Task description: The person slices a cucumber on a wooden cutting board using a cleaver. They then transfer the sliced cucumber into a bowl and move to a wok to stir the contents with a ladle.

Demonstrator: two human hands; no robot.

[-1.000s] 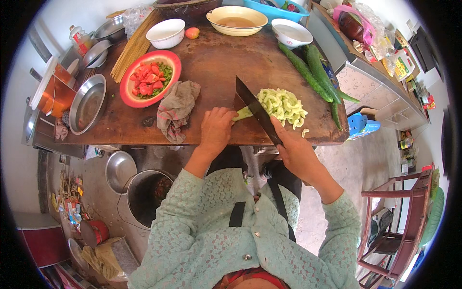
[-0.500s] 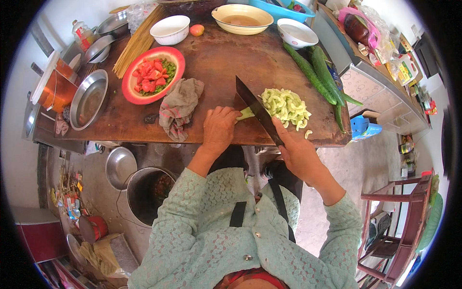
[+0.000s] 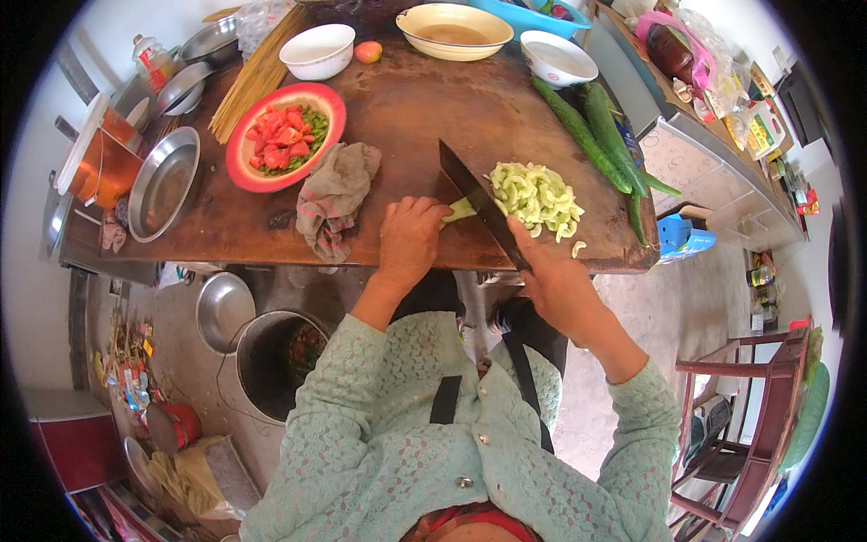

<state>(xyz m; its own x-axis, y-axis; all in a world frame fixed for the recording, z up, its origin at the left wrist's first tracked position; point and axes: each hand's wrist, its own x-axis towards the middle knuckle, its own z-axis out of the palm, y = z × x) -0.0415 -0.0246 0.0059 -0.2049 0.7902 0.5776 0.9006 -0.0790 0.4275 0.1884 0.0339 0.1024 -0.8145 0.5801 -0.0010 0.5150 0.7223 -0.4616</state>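
Observation:
At the table's near edge my left hand (image 3: pixel 409 239) is closed on a pale green piece of cucumber (image 3: pixel 461 210), pinning it to the wood. My right hand (image 3: pixel 558 287) grips a dark, wide-bladed kitchen knife (image 3: pixel 477 191) by its handle. The blade slants away to the far left and stands across the cucumber's right end, partly hiding it. Just right of the blade lies a heap of curved, pale green cucumber slices (image 3: pixel 539 200), with one loose slice (image 3: pixel 579 248) nearer the edge. A crumpled grey-brown cloth (image 3: pixel 336 199) rests left of my left hand.
A red-rimmed bowl (image 3: pixel 237 161) holds chopped red and green pieces. Whole cucumbers (image 3: pixel 580 132) lie at the right. White bowls (image 3: pixel 316 52), a cream basin (image 3: pixel 424 38) and dry noodle-like sticks (image 3: pixel 257 77) line the back. Below the table stands a bucket (image 3: pixel 262 375).
The whole view has shifted very slightly. Both hands keep their holds, and the knife stays across the end of the cucumber piece with hardly any movement.

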